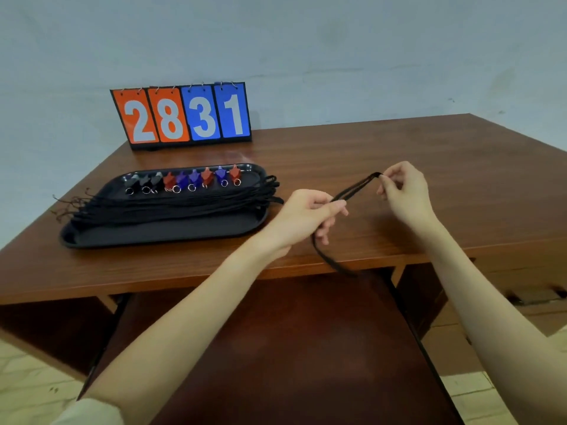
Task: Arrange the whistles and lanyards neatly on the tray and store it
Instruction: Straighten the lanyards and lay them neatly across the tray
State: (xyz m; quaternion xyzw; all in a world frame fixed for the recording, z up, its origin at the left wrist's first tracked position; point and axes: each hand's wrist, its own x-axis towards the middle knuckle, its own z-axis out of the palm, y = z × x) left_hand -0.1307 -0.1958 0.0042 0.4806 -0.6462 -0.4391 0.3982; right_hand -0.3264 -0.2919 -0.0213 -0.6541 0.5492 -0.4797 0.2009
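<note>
One black tray (159,233) sat on the wooden desk (399,154), left of centre. Nine whistles (183,180) stood in a row along its far edge: three black/grey, three red, three blue, each with a metal split ring on the near side. Order left to right: three black, red, two blue, red, blue, red. A bundle of black lanyards (171,204) lay lengthwise across the tray's middle; strand count unreadable, ends overhanging both short sides, frayed reddish tips at the left end.

One more black lanyard (356,187) was off the tray, held above the desk to the tray's right. Left hand (306,216) had fingers curled round it, thumb and forefinger pinching the doubled cord; the slack looped down past the desk's front edge. Right hand (403,191) pinched the far looped end between thumb and fingertips. Cord ran roughly taut between the two hands.

One flip scoreboard (182,115) stood at the back by the wall: four cards, two orange reading "28", two blue reading "31". No brand marks legible anywhere.
</note>
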